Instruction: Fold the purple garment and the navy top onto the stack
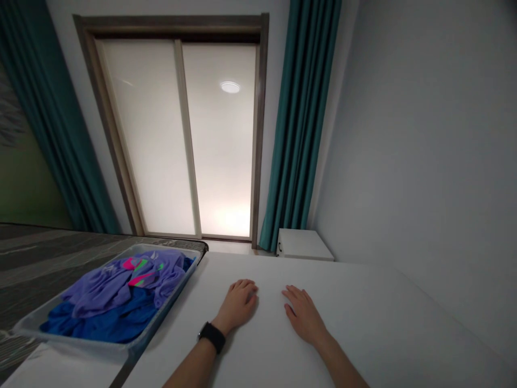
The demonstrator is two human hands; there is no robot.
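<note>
My left hand (239,303), with a black watch (212,337) on its wrist, rests palm down on the white table (266,355). Its fingers are stretched forward and hold nothing. To the right, my right hand (304,313) lies on the same surface, fingers apart and nothing in them. A gap of bare tabletop separates the two hands. Left of my left hand stands a translucent plastic bin (133,347) of clothes. A purple garment (100,291) with pink and green marks lies on top of a blue garment (107,318) in it.
A dark grey patterned bed or cover (36,264) extends behind and left of the bin. Beyond the table's far edge stands a small white cabinet (305,242). Teal curtains (302,124) flank a frosted sliding door (220,151). A plain wall (424,161) borders the right side.
</note>
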